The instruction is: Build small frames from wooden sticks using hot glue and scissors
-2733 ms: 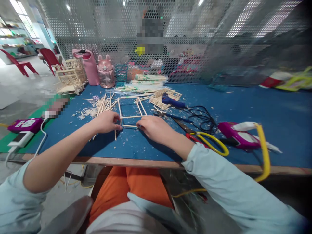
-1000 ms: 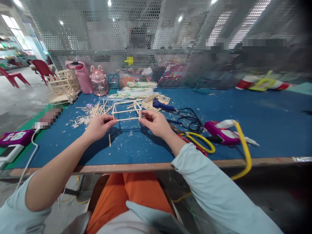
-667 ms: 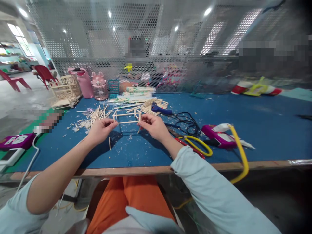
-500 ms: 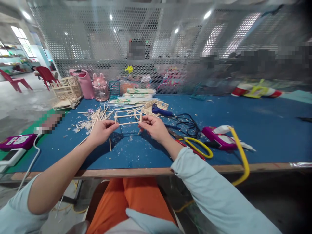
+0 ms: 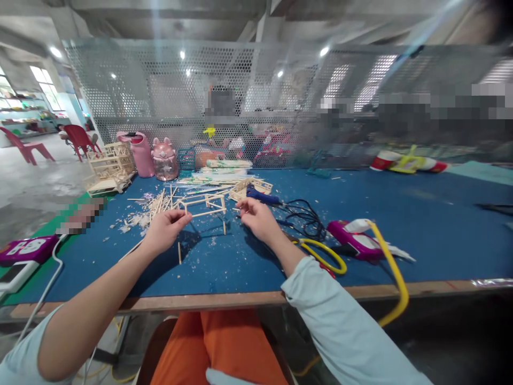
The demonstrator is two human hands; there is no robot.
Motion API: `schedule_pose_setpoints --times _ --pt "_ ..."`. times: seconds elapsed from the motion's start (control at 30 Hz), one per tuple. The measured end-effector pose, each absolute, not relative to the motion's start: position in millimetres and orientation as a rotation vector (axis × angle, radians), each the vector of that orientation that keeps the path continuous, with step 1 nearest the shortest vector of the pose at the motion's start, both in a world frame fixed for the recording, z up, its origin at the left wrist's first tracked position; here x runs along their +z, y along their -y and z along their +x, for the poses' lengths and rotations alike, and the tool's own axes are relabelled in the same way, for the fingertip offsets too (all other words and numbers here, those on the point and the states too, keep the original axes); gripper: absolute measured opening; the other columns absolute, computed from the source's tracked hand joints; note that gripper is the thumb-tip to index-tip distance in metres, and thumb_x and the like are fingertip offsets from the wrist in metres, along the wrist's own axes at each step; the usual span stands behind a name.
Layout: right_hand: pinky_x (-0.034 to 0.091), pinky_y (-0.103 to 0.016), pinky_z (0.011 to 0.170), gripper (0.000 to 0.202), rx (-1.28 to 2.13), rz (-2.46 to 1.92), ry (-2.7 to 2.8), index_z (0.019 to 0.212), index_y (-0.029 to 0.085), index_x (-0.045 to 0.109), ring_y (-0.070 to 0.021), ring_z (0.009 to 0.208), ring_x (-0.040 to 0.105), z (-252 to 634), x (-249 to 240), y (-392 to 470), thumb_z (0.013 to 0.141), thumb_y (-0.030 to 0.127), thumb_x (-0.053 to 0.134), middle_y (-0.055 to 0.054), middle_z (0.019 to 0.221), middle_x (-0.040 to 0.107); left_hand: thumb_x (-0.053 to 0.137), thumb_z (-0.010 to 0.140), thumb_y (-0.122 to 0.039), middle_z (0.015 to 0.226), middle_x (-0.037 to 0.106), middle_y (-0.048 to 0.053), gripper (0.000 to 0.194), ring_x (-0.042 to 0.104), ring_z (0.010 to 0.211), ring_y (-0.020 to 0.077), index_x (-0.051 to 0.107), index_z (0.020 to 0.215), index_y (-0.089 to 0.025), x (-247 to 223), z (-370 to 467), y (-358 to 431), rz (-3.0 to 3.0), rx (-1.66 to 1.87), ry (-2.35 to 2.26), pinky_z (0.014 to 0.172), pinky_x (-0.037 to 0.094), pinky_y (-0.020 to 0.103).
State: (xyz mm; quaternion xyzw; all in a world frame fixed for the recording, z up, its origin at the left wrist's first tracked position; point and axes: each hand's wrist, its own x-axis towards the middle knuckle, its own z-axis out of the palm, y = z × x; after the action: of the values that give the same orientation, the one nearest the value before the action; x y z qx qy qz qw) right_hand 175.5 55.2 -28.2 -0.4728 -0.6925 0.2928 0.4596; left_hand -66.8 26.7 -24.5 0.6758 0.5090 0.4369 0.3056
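Over the table (image 5: 355, 198), the stick frame (image 5: 208, 213) is pinched at left by the left hand (image 5: 165, 231), likely to steady it. Just right, the right hand (image 5: 259, 220) is half-curled; any hold cannot be told.

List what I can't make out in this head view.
All in the head view:
Stick frame: lower left corner, hidden by the left hand.
Scissors: blade tips, hidden by the right hand.
Whether that right hand pinches anything: too small to tell.
White box: cut off by the left edge.
Flat pinkish thing: blurred into blocks.
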Motion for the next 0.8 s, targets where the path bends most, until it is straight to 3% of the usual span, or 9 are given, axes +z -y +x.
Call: schedule_pose_setpoints --times 0.1,0.2,0.3,0.47,0.57,0.7,0.8 --pt "0.033 -0.022 0.052 0.023 0.587 -1.353 2.021 0.086 0.016 0.059 -0.0102 0.052 0.043 166.5 -33.6 -51.0 0.066 0.025 0.056 0.006 0.056 0.047 0.057 0.072 -0.051 0.053 0.042 -0.004 0.037 0.033 0.052 0.0085 0.064 0.072 -0.014 -27.0 -68.1 -28.9 1.785 1.148 -1.365 0.051 0.027 0.022" --pt "0.032 -0.022 0.053 0.025 0.363 -1.484 2.259 0.090 0.018 0.064 -0.0119 0.056 0.050 151.8 -38.9 -47.6 0.073 0.035 0.060 0.001 0.063 0.058 0.056 0.072 -0.051 0.054 0.042 -0.004 0.038 0.033 0.053 0.0087 0.065 0.071 -0.014 -28.7 -68.7 -30.4 1.795 1.148 -1.370 0.051 0.027 0.022" --pt "0.034 -0.022 0.058 0.014 0.218 -1.557 2.346 0.082 0.020 0.068 -0.0137 0.066 0.057 146.8 -38.3 -48.6 0.079 0.028 0.056 -0.003 0.073 0.067 0.057 0.070 -0.051 0.053 0.043 -0.004 0.038 0.034 0.052 0.0088 0.065 0.069 -0.014 -27.6 -68.0 -30.1 1.775 1.166 -1.368 0.051 0.028 0.021" --pt "0.038 -0.026 0.066 0.025 0.070 -1.750 2.076 0.087 0.017 0.069 -0.0189 0.076 0.061 179.0 -21.4 -55.3 0.084 0.025 0.046 -0.009 0.084 0.070 0.059 0.068 -0.050 0.051 0.043 -0.005 0.037 0.032 0.051 0.0083 0.065 0.067 -0.014 -26.0 -67.1 -28.3 1.763 1.187 -1.367 0.050 0.027 0.021" --pt "0.040 -0.028 0.068 0.025 -0.021 -1.969 1.757 0.095 0.017 0.069 -0.0214 0.080 0.061 202.1 -11.1 -58.5 0.080 0.023 0.051 -0.010 0.087 0.070 0.060 0.068 -0.050 0.051 0.043 -0.005 0.036 0.033 0.050 0.0084 0.065 0.067 -0.015 -26.3 -66.5 -27.8 1.764 1.191 -1.354 0.049 0.026 0.022" --pt "0.042 -0.024 0.064 0.064 0.365 -1.755 1.939 0.126 0.017 0.053 -0.0148 0.070 0.058 199.0 -5.7 -64.0 0.063 0.004 0.056 -0.006 0.092 0.068 0.059 0.069 -0.050 0.051 0.042 -0.005 0.036 0.031 0.049 0.0082 0.064 0.065 -0.015 -26.8 -65.4 -27.9 1.778 1.162 -1.334 0.049 0.026 0.022" --pt "0.043 -0.023 0.062 0.077 0.852 -1.381 2.078 0.133 0.016 0.042 -0.0108 0.066 0.055 178.7 -5.4 -71.7 0.059 0.004 0.061 -0.004 0.095 0.065 0.058 0.071 -0.049 0.051 0.040 -0.005 0.035 0.031 0.049 0.0083 0.063 0.064 -0.015 -28.9 -65.8 -28.3 1.800 1.144 -1.344 0.049 0.025 0.022"
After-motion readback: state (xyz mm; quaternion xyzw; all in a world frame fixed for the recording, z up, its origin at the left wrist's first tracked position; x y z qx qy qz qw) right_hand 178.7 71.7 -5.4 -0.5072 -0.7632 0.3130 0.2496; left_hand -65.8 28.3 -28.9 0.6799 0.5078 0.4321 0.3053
